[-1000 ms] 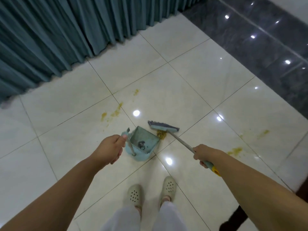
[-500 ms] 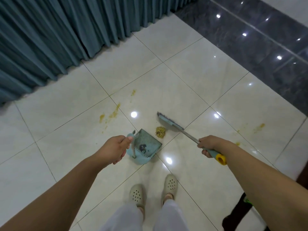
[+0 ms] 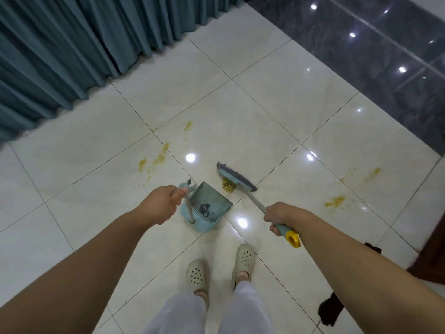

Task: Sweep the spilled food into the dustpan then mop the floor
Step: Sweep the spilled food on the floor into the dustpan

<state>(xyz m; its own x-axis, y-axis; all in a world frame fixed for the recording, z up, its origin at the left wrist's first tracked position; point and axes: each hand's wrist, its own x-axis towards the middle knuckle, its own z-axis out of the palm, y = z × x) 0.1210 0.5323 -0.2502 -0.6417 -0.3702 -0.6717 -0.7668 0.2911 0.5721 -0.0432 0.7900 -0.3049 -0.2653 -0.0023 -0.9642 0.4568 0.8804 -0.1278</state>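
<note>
My left hand [image 3: 160,203] grips the upright handle of a light blue dustpan [image 3: 207,206] that rests on the white tile floor in front of my feet. A dark bit of debris lies inside the pan. My right hand [image 3: 279,215] holds the broom [image 3: 237,179] by its blue and yellow grip. The broom head sits on the floor just beyond the pan's mouth, against a small yellow-brown pile of spilled food [image 3: 228,185]. Food smears [image 3: 157,157] lie left of the pan, and other smears [image 3: 334,201] lie to the right.
Teal curtains [image 3: 72,49] hang along the far left. A dark grey tiled strip [image 3: 385,59] runs along the far right. A dark wooden piece [image 3: 431,256] and a black object [image 3: 330,309] sit at the right edge. My feet in pale clogs [image 3: 244,259] stand below the pan.
The broom head has swung back down against the food pile beside the pan's mouth. My left hand and the dustpan have stayed in nearly the same place.
</note>
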